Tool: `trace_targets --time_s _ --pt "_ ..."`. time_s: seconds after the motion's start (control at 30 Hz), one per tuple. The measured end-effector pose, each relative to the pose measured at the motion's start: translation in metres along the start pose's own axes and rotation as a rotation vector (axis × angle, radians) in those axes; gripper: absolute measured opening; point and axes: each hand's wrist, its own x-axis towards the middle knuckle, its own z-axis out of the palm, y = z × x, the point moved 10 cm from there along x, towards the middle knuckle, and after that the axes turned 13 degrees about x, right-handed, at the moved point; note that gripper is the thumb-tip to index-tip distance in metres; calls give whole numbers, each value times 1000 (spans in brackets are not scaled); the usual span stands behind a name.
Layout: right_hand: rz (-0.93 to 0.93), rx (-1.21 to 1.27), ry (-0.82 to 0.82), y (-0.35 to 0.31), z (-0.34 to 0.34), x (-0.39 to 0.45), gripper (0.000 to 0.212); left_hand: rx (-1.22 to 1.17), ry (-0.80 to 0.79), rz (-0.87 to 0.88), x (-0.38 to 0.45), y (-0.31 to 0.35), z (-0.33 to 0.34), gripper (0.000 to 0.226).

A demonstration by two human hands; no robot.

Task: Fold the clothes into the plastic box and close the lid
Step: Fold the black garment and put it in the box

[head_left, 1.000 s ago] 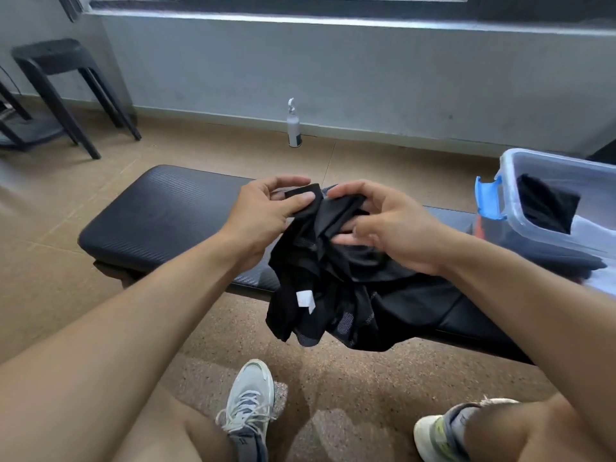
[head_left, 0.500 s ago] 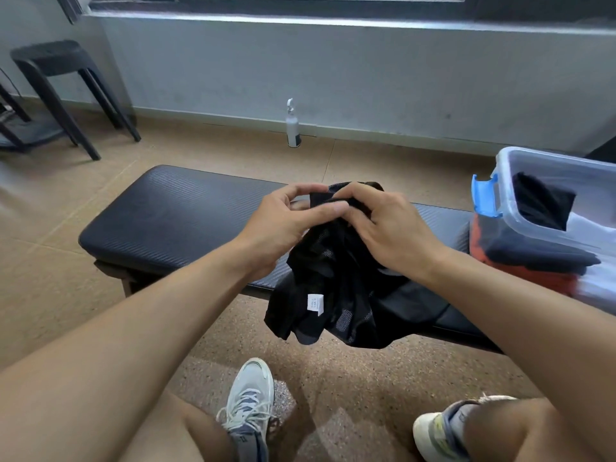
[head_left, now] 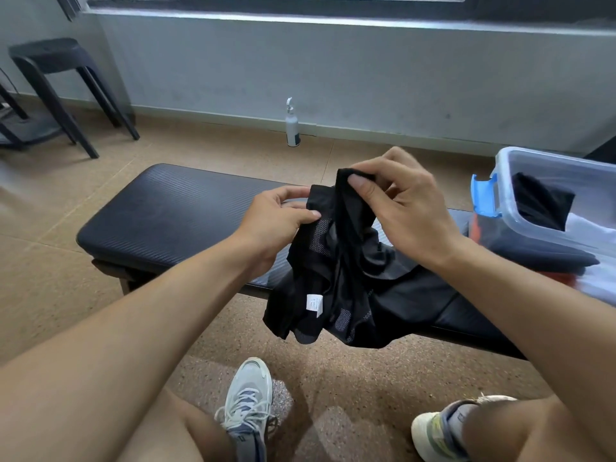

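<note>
A crumpled black garment (head_left: 336,278) with mesh panels and a small white label hangs over the front of a black padded bench (head_left: 173,215). My left hand (head_left: 276,215) pinches its upper left edge. My right hand (head_left: 403,201) grips another part of the top edge between thumb and fingers, slightly higher. At the right edge stands a clear plastic box (head_left: 566,168) with a blue latch (head_left: 485,195), open, with a dark cloth (head_left: 540,201) inside. Folded dark and orange clothes (head_left: 533,251) lie by the box.
A black stool (head_left: 56,81) stands at the far left by the grey wall. A white pump bottle (head_left: 292,128) stands on the floor against the wall. My two shoes rest on the speckled floor below the bench.
My right hand has lifted and pulled to the right with its part of the garment. My left hand stays on the left edge, so the two hands are now apart and the cloth spreads.
</note>
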Motion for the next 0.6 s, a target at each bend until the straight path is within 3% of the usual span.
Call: trace_targets --time_s 0.1,0.17,0.27,0.47,0.6 --pt "-88 -127 53 -14 -8 4 9 -15 7 -48 1 -5 -3 29" --pt "-93 -67 4 -19 -5 5 7 -43 -9 -52 1 -4 -3 21" --pt "49 147 -107 -9 8 1 5 -83 -64 -19 -3 3 3 15" --pt "371 361 -158 26 24 -7 6 -146 -107 49 -10 14 13 17" --pt "423 375 -164 33 29 -14 6 -131 -131 81 -15 18 19 20"
